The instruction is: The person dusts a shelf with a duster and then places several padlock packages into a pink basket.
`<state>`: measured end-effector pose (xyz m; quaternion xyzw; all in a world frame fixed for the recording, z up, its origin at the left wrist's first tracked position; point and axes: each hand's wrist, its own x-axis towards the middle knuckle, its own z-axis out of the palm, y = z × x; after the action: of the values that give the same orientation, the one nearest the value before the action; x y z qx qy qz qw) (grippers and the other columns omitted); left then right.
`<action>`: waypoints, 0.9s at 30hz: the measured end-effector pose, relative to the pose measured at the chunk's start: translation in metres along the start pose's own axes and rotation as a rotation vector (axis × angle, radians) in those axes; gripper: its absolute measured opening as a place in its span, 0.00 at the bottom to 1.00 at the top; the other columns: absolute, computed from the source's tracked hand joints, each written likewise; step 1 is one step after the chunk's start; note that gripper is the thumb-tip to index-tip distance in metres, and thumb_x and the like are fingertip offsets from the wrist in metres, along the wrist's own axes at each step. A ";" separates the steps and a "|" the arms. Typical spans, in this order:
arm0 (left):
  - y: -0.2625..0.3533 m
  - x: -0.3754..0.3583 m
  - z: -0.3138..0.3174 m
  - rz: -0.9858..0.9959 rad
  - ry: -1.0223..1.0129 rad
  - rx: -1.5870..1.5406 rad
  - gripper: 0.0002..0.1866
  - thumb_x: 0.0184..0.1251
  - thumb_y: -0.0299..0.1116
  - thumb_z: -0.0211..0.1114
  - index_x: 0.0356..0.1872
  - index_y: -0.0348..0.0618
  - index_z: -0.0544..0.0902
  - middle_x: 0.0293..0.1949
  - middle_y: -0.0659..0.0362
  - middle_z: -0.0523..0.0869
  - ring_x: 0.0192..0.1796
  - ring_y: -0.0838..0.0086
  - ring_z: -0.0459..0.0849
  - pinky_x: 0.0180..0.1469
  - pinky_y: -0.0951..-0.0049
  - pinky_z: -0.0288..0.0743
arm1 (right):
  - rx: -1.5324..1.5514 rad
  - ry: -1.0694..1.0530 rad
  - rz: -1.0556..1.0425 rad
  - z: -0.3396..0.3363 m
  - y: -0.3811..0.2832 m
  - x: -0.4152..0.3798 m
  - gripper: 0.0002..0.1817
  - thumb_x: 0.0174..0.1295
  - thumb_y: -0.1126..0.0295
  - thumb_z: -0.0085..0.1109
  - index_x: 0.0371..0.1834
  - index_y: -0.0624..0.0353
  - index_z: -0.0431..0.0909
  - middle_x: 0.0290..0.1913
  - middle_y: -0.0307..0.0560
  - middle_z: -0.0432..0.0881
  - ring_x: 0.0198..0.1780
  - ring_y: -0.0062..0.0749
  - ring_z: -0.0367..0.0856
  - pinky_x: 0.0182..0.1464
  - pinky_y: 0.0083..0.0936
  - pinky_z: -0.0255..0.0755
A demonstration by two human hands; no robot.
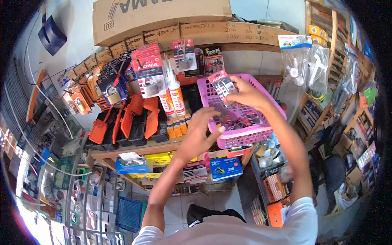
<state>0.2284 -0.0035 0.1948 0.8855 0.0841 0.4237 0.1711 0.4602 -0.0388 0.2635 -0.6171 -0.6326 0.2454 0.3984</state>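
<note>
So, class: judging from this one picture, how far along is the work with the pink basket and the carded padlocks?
Already done: several NONA padlock cards hang on the display. In hand: the right hand holds one carded padlock above the pink basket, while the left hand grips the basket's near rim. Left: more packets lie in the basket; how many cannot be told.

Pink basket (245, 136) with a grid-patterned wall. Red-and-white padlock card (221, 83), silver lock on it, in the right hand (245, 94). 2 white tubes (172, 94) with red labels. Orange-and-black cases (130, 120). Brown carton (159, 16) with dark print. Yellow boxes (157, 158) and blue boxes (224, 168) below. White sleeves (302, 220).
</note>
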 end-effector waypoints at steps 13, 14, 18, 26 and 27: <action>0.046 -0.154 0.045 -0.854 0.517 -1.385 0.27 0.75 0.51 0.49 0.68 0.46 0.65 0.61 0.51 0.77 0.57 0.60 0.81 0.59 0.56 0.77 | 0.159 -0.177 -0.320 0.170 0.002 -0.155 0.58 0.57 0.61 0.69 0.77 0.67 0.31 0.68 0.75 0.62 0.64 0.62 0.71 0.65 0.42 0.67; 0.038 -0.174 0.049 -0.932 0.524 -1.464 0.27 0.77 0.53 0.47 0.67 0.47 0.67 0.60 0.52 0.78 0.57 0.61 0.81 0.60 0.56 0.76 | 0.148 -0.156 -0.396 0.182 0.008 -0.156 0.58 0.58 0.59 0.69 0.77 0.68 0.32 0.67 0.76 0.62 0.64 0.60 0.71 0.65 0.44 0.66; 0.030 -0.207 0.052 -1.028 0.678 -1.808 0.26 0.78 0.53 0.43 0.62 0.45 0.73 0.57 0.54 0.81 0.59 0.60 0.80 0.60 0.54 0.74 | 0.117 -0.303 -0.252 0.180 0.033 -0.161 0.57 0.60 0.56 0.70 0.79 0.61 0.34 0.46 0.55 0.81 0.40 0.38 0.83 0.43 0.32 0.77; 0.004 -0.250 0.022 -0.924 1.012 -1.705 0.22 0.76 0.51 0.48 0.59 0.50 0.77 0.53 0.56 0.83 0.51 0.62 0.82 0.53 0.52 0.76 | 0.381 -0.065 0.149 0.219 0.145 -0.130 0.30 0.75 0.47 0.43 0.69 0.58 0.66 0.44 0.41 0.83 0.41 0.22 0.79 0.38 0.21 0.71; 0.004 -0.245 0.017 -0.917 0.999 -1.707 0.22 0.75 0.52 0.48 0.58 0.50 0.77 0.52 0.56 0.83 0.51 0.62 0.82 0.53 0.52 0.76 | 0.678 -0.118 0.305 0.221 0.134 -0.122 0.30 0.74 0.45 0.43 0.67 0.56 0.67 0.42 0.40 0.83 0.40 0.22 0.80 0.37 0.22 0.71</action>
<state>0.0883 -0.0830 0.0094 0.0874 0.1445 0.5502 0.8178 0.3506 -0.1025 0.0070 -0.5219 -0.4381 0.5325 0.5021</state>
